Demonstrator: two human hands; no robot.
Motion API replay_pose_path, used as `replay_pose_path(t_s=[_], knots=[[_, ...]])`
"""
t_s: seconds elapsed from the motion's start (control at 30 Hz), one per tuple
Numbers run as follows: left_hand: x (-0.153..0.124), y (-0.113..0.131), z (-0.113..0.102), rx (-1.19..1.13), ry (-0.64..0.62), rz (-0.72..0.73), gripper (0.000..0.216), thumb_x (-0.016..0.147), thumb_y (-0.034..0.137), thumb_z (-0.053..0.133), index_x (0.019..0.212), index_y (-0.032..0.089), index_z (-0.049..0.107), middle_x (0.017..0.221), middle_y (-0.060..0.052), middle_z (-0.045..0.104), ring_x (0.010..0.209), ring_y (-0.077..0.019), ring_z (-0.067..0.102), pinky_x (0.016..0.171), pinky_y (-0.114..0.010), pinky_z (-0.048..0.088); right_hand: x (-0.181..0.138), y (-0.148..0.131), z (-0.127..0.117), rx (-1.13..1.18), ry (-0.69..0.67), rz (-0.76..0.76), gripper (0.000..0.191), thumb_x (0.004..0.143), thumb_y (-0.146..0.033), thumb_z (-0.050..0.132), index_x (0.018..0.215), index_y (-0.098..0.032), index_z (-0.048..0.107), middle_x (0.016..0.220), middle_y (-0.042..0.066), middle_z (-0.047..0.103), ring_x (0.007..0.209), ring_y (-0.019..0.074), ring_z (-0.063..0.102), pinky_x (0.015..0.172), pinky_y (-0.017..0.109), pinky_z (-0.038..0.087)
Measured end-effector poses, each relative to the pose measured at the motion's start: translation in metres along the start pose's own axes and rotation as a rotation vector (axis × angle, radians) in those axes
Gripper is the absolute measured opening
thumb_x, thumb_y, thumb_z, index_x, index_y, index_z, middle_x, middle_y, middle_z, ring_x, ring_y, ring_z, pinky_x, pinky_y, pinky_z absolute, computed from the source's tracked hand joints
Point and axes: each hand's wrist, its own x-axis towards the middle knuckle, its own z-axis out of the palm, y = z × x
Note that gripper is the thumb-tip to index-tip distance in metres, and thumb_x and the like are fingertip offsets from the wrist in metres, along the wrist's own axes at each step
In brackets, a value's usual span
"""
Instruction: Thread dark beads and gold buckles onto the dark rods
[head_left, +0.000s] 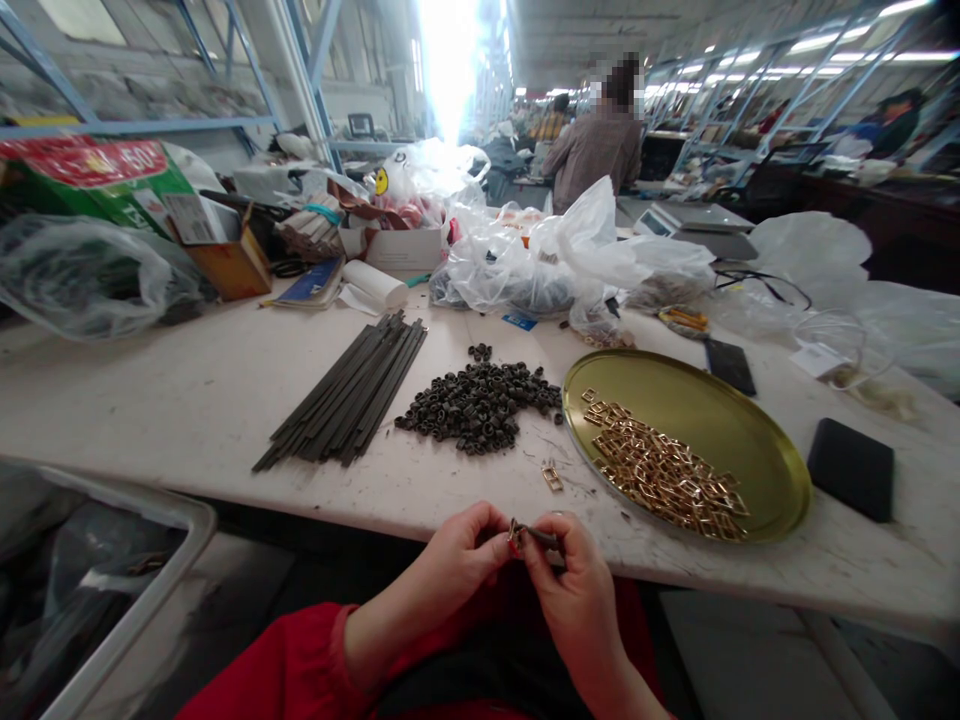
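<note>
Just in front of the table's near edge, my left hand point(471, 552) pinches a small gold buckle point(514, 536). My right hand point(574, 570) is closed on a dark strap point(543, 540), whose end meets the buckle; how far it passes through is hidden by my fingers. Beyond my hands, a pair of loose gold buckles point(552, 476) lies on the table. Further back is a heap of small dark loops point(480, 402). A bundle of long dark strips point(345, 392) lies to its left. On the right, many gold buckles point(664, 475) are spread over a round gold tray point(694, 400).
Two dark flat objects, one a black case point(852, 468), lie right of the tray. Clear plastic bags point(525, 265), a paper roll point(375, 285) and a cardboard box point(229, 262) line the back. A white bin point(142, 600) stands lower left. A person point(596, 155) is further off.
</note>
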Motion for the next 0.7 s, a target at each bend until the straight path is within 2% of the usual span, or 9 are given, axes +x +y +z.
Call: replay_pose_path(t_s=[0.07, 0.23, 0.4, 0.5, 0.63, 0.7], knots=[[0.002, -0.001, -0.001, -0.004, -0.007, -0.017, 0.025, 0.073, 0.04, 0.056, 0.071, 0.016, 0.047, 0.056, 0.006, 0.046, 0.05, -0.0075, 0.04, 0.047, -0.019, 0.03, 0.001, 0.0, -0.001, 0.024, -0.043, 0.034, 0.012, 0.073, -0.033, 0.064, 0.072, -0.022, 0.058, 0.067, 0.0, 0.059, 0.063, 0.017, 0.054, 0.058, 0.027, 0.043], [0.004, 0.001, -0.003, 0.018, -0.026, -0.004, 0.023, 0.076, 0.037, 0.055, 0.073, 0.016, 0.049, 0.06, 0.005, 0.048, 0.052, -0.008, 0.041, 0.049, -0.019, 0.032, 0.009, -0.002, -0.003, 0.38, -0.23, 0.348, 0.021, 0.076, -0.04, 0.061, 0.072, -0.019, 0.056, 0.065, -0.001, 0.059, 0.061, 0.0142, 0.053, 0.059, 0.025, 0.043], [0.005, 0.004, -0.004, 0.119, 0.021, 0.078, 0.018, 0.077, 0.032, 0.054, 0.07, 0.016, 0.051, 0.063, 0.004, 0.051, 0.06, -0.0103, 0.044, 0.056, -0.021, 0.035, 0.016, -0.004, 0.0, 0.514, -0.237, 0.445, 0.024, 0.07, -0.039, 0.068, 0.072, -0.019, 0.055, 0.063, -0.004, 0.058, 0.059, 0.0124, 0.052, 0.059, 0.024, 0.042], [0.007, 0.003, -0.003, 0.077, 0.017, 0.042, 0.018, 0.076, 0.033, 0.054, 0.071, 0.016, 0.051, 0.061, 0.004, 0.05, 0.056, -0.0096, 0.043, 0.054, -0.021, 0.034, 0.016, -0.004, 0.001, 0.405, -0.194, 0.356, 0.024, 0.069, -0.041, 0.068, 0.072, -0.02, 0.055, 0.064, -0.002, 0.06, 0.061, 0.0147, 0.054, 0.06, 0.027, 0.044], [0.01, 0.0, -0.001, -0.055, 0.024, -0.005, 0.023, 0.074, 0.039, 0.056, 0.073, 0.017, 0.048, 0.056, 0.007, 0.045, 0.049, -0.0074, 0.037, 0.049, -0.02, 0.031, 0.014, -0.004, -0.001, 0.049, -0.022, 0.042, 0.016, 0.071, -0.037, 0.066, 0.07, -0.022, 0.06, 0.067, 0.0, 0.06, 0.065, 0.0174, 0.054, 0.063, 0.029, 0.042], [0.01, 0.0, 0.001, -0.087, 0.035, 0.003, 0.023, 0.073, 0.038, 0.056, 0.073, 0.017, 0.048, 0.056, 0.007, 0.044, 0.05, -0.0074, 0.037, 0.049, -0.02, 0.03, 0.015, -0.005, -0.003, 0.051, -0.04, 0.046, 0.015, 0.071, -0.036, 0.066, 0.07, -0.022, 0.061, 0.067, 0.0, 0.061, 0.065, 0.0172, 0.054, 0.063, 0.029, 0.041]])
